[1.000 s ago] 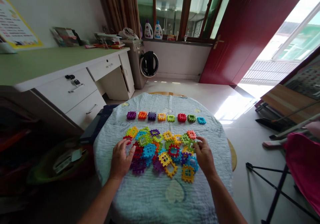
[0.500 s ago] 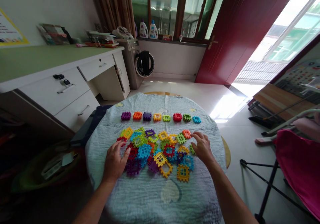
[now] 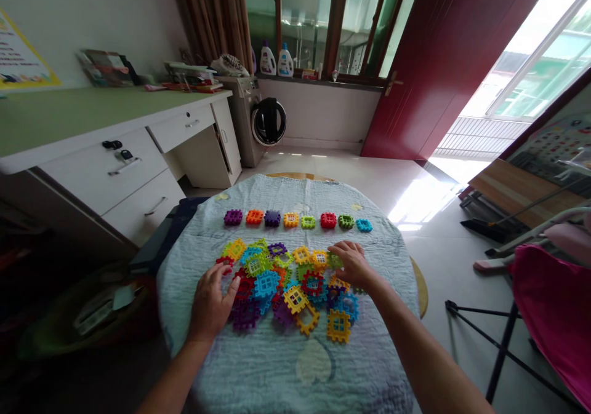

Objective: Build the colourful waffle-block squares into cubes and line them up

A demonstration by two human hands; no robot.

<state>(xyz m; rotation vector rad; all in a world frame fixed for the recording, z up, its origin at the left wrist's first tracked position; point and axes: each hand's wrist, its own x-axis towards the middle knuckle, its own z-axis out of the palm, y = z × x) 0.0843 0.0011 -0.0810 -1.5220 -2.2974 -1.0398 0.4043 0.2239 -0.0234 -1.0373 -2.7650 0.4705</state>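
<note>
A pile of colourful notched plastic building blocks, square and window-shaped, lies on the cloth-covered table (image 3: 258,365). At the pile's left edge rests my left hand (image 3: 210,303), thumb apart from the fingers, fingertips by a red block (image 3: 226,261). My right hand (image 3: 354,264) reaches over the pile's right side with thumb and fingers apart around a green block (image 3: 334,260); whether it touches the block cannot be told. This hand hides the orange-red block. Near the front lie a yellow window block (image 3: 338,326) and a blue one (image 3: 266,284).
Behind the pile stands a row of several assembled blocks, from a purple one (image 3: 233,217) to a blue one (image 3: 364,225). A desk (image 3: 106,109) is at left, a washing machine (image 3: 247,119) behind, and a pink folding chair (image 3: 549,315) at right.
My right hand has left the green block at the pile's right edge and moved left and inward over another green block. My left hand stays by the red block.
</note>
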